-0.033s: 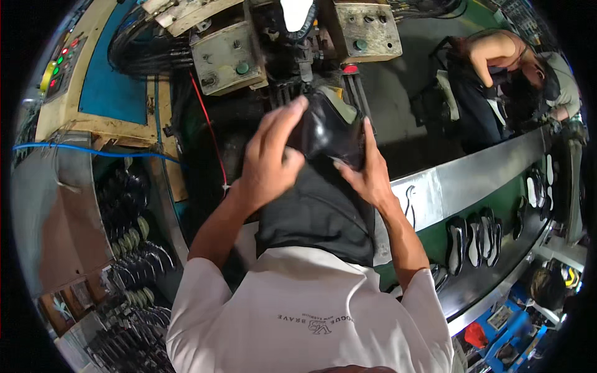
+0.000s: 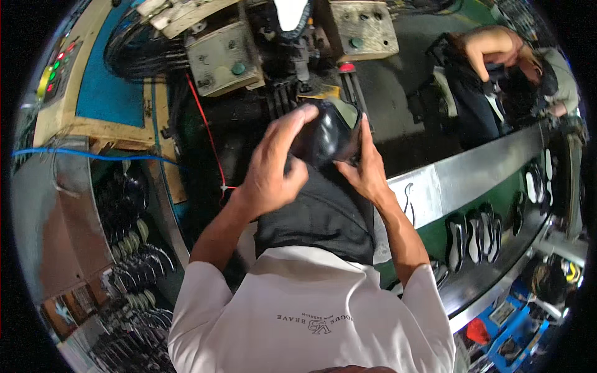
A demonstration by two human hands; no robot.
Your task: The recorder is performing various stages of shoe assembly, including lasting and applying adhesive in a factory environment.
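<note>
A glossy black shoe upper is held in front of the machine, above my dark trousers. A pale green piece, perhaps a shoe last, shows in its opening. My right hand grips the upper's right side, with the thumb at its lower edge and the fingers along its flank. Close to the left side is my left hand, with its fingers stretched and thumb apart. Its fingertips are slightly blurred and come up to the upper's left edge. I cannot tell whether they press on it.
Machine boxes with green buttons flank a central metal head. A red button sits behind the upper. Racked shoe parts stand left; several black-and-white shoe pieces line a bench right. A co-worker bends at far right.
The upper has turned slightly and come a little towards me, baring a yellow machine part behind it. My left hand has shifted slightly to the right, nearer the upper.
</note>
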